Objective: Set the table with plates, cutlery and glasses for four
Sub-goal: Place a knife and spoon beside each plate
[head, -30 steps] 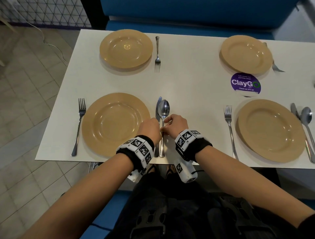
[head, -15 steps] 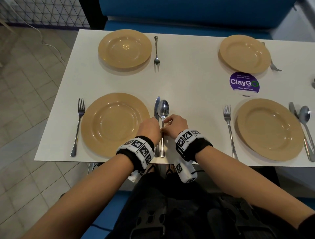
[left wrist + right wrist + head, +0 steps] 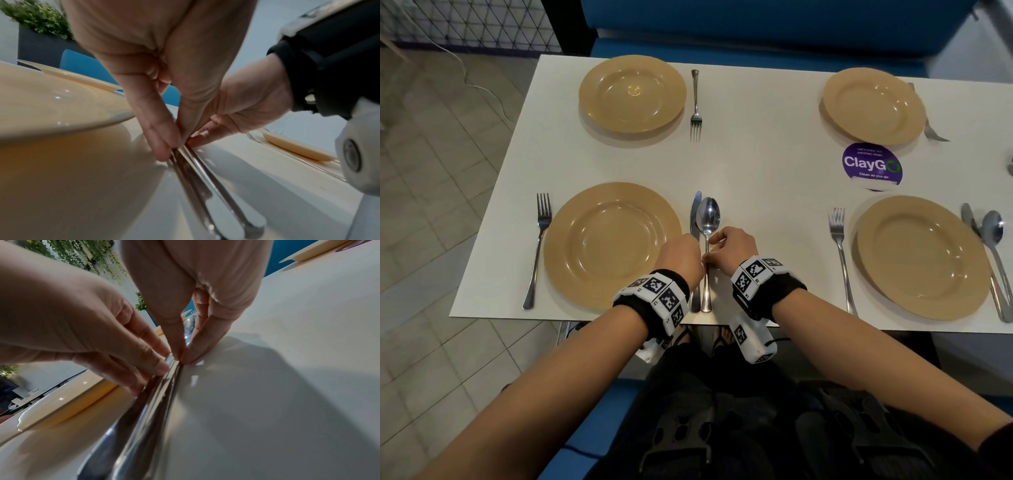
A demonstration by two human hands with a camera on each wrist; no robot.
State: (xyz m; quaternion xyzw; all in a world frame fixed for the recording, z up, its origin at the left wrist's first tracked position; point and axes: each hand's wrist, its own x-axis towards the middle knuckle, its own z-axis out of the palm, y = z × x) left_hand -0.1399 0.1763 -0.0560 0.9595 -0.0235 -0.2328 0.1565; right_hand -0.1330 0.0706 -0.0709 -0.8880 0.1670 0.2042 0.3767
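Two hands — left hand (image 3: pixel 681 255) pinches knife (image 3: pixel 695 219), right hand (image 3: pixel 732 248) pinches spoon (image 3: pixel 708 219) | step: line them up beside plate (image 3: pixel 571 274) | next: let go — glasses missing

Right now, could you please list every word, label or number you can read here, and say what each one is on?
"ClayGo": round purple sticker on the white table.
"Clean as you go": same sticker, bottom line.
Small top lines on the sticker: too blurred to read.
Black-and-white wrist marker tags: tiny codes, unreadable.
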